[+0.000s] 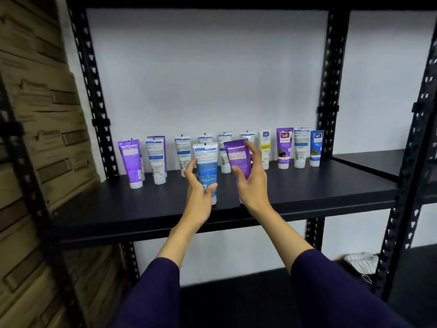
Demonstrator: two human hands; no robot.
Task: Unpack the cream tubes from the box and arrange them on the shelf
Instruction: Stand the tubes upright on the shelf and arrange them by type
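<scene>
Holding tubes (207, 166) above bare shelf (118, 209) front edge.

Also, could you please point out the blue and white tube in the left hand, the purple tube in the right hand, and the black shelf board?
Blue and white tube (207, 169): head view, mid body.
Purple tube (237, 155): head view, label panel.
Black shelf board (331, 185): head view, bare top surface.
</scene>
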